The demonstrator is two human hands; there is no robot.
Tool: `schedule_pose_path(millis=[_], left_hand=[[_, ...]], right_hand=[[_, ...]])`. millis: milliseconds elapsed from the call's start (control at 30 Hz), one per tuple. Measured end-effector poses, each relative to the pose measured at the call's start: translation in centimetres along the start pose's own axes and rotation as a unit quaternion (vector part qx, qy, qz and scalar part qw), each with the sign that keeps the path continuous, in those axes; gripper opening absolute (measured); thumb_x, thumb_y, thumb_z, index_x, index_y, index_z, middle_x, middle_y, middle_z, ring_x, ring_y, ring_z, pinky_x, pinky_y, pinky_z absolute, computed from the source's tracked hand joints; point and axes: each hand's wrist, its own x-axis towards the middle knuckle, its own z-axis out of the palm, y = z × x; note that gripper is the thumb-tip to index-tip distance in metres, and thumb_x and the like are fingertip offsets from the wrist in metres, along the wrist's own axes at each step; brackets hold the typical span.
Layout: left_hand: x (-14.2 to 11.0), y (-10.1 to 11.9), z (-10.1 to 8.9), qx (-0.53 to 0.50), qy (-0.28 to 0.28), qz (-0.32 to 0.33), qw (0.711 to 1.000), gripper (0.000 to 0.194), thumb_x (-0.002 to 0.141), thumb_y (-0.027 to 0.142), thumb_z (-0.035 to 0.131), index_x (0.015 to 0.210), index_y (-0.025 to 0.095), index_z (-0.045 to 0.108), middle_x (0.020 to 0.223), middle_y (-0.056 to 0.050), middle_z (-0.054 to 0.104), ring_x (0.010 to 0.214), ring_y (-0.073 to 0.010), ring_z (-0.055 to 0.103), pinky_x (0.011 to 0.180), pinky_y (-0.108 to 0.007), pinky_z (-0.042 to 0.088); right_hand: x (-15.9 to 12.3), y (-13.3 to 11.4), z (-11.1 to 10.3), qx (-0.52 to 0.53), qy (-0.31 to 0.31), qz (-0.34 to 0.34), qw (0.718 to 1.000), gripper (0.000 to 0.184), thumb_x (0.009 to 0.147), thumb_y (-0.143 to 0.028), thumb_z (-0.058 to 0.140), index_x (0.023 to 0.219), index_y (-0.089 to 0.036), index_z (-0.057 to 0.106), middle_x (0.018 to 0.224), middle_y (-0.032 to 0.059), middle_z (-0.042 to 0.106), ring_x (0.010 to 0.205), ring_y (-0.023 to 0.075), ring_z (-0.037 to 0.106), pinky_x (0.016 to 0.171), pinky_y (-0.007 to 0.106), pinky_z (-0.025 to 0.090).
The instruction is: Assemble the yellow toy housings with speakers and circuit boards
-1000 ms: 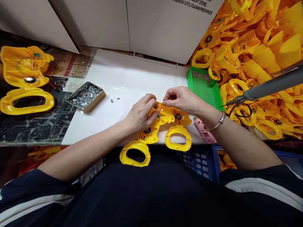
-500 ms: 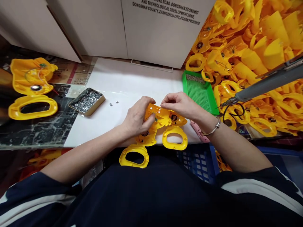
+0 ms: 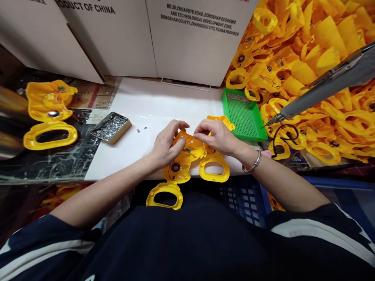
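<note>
Your white work surface (image 3: pixel 137 95) carries a small box (image 3: pixel 121 133), two tiny loose pieces (image 3: pixel 138 130), yellow shells (image 3: pixel 185 173) and a green tray (image 3: pixel 249 136).

L hand (image 3: pixel 164 146) half-curled w/ thumb (image 3: pixel 179 146) apart, R hand (image 3: pixel 216 136) opp. in pinch, arms (image 3: pixel 117 188) fwd

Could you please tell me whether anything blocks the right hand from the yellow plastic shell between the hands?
Nothing visible does: the right hand is at the upper right edge of the yellow plastic shell, and the left hand is at its left side.
</note>
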Motion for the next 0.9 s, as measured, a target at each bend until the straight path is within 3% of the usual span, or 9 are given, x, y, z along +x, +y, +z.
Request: schedule_pose_path(millis=[167, 300, 400, 467, 600, 733, 900], left_hand=[[-0.3, 0.1, 0.1, -0.02, 0.011, -0.011, 1.0, 0.023, 0.086, 0.015, 0.048, 0.108, 0.019, 0.056, 0.097, -0.004, 0.061, 0.077, -0.0128, 0.053, 0.069, -0.028, 0.044], [-0.5, 0.3, 0.1, -0.034, 0.002, -0.06, 0.998, 0.02, 0.089, 0.022, 0.051, 0.108, 0.018, 0.058, 0.095, -0.003, 0.06, 0.071, -0.0117, 0.051, 0.067, -0.027, 0.043], [-0.1, 0.2, 0.0, -0.059, -0.027, -0.116, 0.991, 0.028, 0.088, 0.036, 0.057, 0.111, 0.019, 0.06, 0.096, -0.002, 0.058, 0.07, -0.012, 0.05, 0.067, -0.027, 0.043], [0.4, 0.0, -0.1, -0.079, -0.052, -0.16, 0.983, 0.033, 0.085, 0.046, 0.059, 0.101, 0.018, 0.065, 0.093, -0.003, 0.058, 0.075, -0.0148, 0.051, 0.07, -0.029, 0.043], [1.3, -0.2, -0.4, -0.164, -0.148, -0.252, 0.942, 0.044, 0.08, 0.059, 0.062, 0.086, 0.016, 0.063, 0.082, -0.003, 0.06, 0.077, -0.0182, 0.054, 0.07, -0.029, 0.043], [1.4, 0.4, -0.7, -0.195, -0.179, -0.247, 0.932, 0.042, 0.082, 0.06, 0.064, 0.087, 0.018, 0.06, 0.079, 0.0, 0.06, 0.073, -0.0161, 0.054, 0.066, -0.025, 0.042], [1.3, 1.5, -0.8, -0.228, -0.217, -0.236, 0.919, 0.044, 0.081, 0.059, 0.067, 0.101, 0.019, 0.068, 0.096, -0.003, 0.071, 0.09, -0.0215, 0.063, 0.084, -0.028, 0.049]], right_hand=[[-0.2, 0.8, 0.6, -0.034, -0.002, -0.07, 0.997, 0.013, 0.088, -0.02, 0.058, 0.076, -0.017, 0.061, 0.077, 0.001, 0.058, 0.076, 0.0122, 0.05, 0.075, 0.027, 0.039], [-0.4, 1.3, 1.2, -0.021, 0.003, -0.074, 0.997, 0.012, 0.09, -0.017, 0.058, 0.078, -0.016, 0.061, 0.079, 0.0018, 0.059, 0.079, 0.0127, 0.052, 0.078, 0.028, 0.04], [-0.6, 1.5, 1.6, -0.018, 0.005, -0.059, 0.998, 0.011, 0.09, -0.016, 0.059, 0.079, -0.014, 0.061, 0.08, 0.0022, 0.059, 0.079, 0.0123, 0.051, 0.078, 0.027, 0.04], [-0.7, 1.6, 1.7, -0.023, 0.014, -0.042, 0.999, 0.01, 0.089, -0.014, 0.059, 0.079, -0.013, 0.062, 0.08, 0.0024, 0.06, 0.077, 0.0117, 0.051, 0.076, 0.026, 0.04], [-1.1, 1.5, 1.9, -0.033, 0.028, -0.021, 0.999, 0.01, 0.088, -0.012, 0.06, 0.079, -0.012, 0.063, 0.08, 0.0031, 0.061, 0.075, 0.0114, 0.051, 0.072, 0.025, 0.039], [-1.3, 1.5, 1.9, -0.03, 0.028, -0.017, 0.999, 0.008, 0.087, -0.011, 0.061, 0.08, -0.012, 0.064, 0.081, 0.0028, 0.063, 0.074, 0.0107, 0.053, 0.071, 0.023, 0.04], [-1.3, 1.3, 2.1, -0.036, 0.037, -0.031, 0.998, 0.008, 0.087, -0.013, 0.062, 0.079, -0.013, 0.064, 0.082, 0.0028, 0.064, 0.076, 0.0112, 0.054, 0.071, 0.023, 0.041]])
